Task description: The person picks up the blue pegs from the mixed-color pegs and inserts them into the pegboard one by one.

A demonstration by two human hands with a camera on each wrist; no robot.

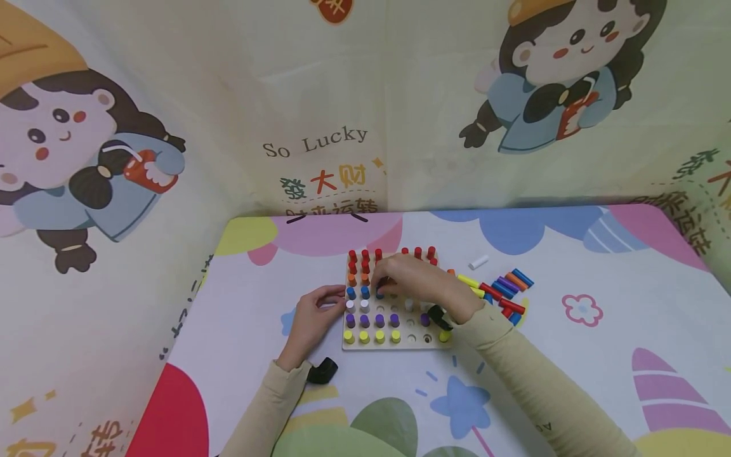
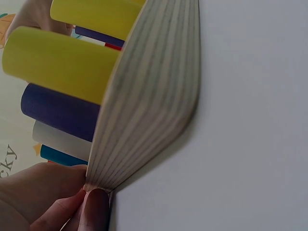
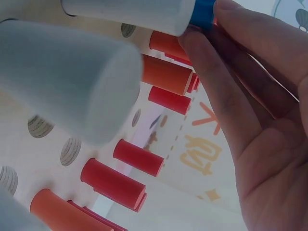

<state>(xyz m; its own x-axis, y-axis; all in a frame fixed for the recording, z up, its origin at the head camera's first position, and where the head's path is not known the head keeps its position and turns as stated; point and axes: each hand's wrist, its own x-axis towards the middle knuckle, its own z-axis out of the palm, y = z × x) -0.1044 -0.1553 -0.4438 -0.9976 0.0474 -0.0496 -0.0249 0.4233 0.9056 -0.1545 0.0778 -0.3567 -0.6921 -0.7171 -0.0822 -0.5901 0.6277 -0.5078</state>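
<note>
From the head view, the wooden pegboard (image 1: 394,343) lies mid-worktop (image 1: 571,381); the left hand (image 1: 313,317) pinches its nine o'clock edge, while the right hand (image 1: 419,282) pinches a blue peg (image 1: 379,293) over the board — loose pegs (image 1: 502,289) lie at three o'clock. Left wrist: fingertips (image 2: 94,207) grip the board's corner. Right wrist: fingers (image 3: 226,82) close around the blue peg — red pegs (image 3: 139,158) stand beyond.

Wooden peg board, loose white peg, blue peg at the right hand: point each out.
wooden peg board (image 1: 412,343), head view, bare front edge.
loose white peg (image 1: 478,261), head view, mid-length.
blue peg (image 3: 204,13), right wrist view, its side by the fingertips.
</note>
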